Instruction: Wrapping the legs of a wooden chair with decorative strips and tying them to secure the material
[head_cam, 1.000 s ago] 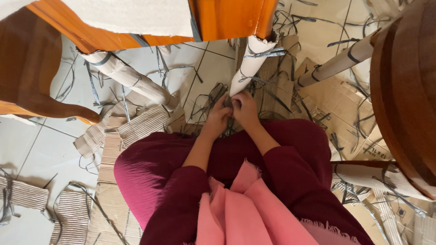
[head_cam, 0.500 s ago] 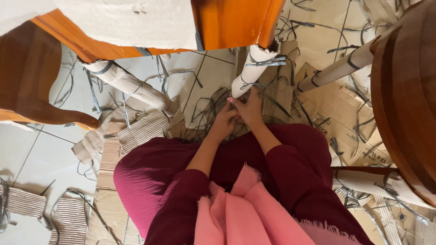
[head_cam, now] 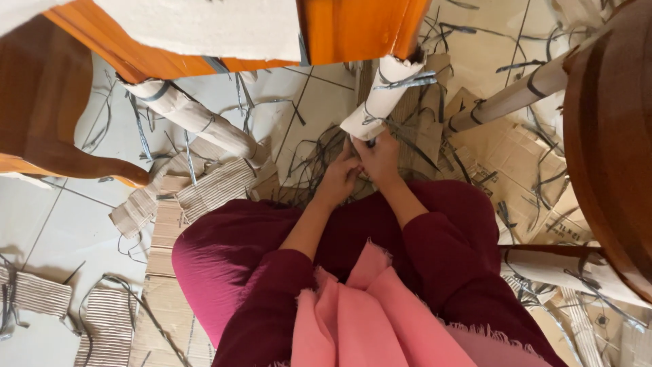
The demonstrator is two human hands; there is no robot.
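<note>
Cardboard scraps (head_cam: 210, 190) litter floor; both hands' fingers (head_cam: 367, 146) pinch wrapped chair leg (head_cam: 380, 102).

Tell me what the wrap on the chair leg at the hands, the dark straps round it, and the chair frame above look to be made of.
Leg wrap: pale corrugated cardboard, matte, with a torn edge at the top.
Dark straps: flat, thin, stiff bands with a slight sheen, probably plastic packing strap.
Chair frame: orange-brown wood, glossy, seemingly varnished.
Left hand and right hand meet at the wrap's lower end.
</note>
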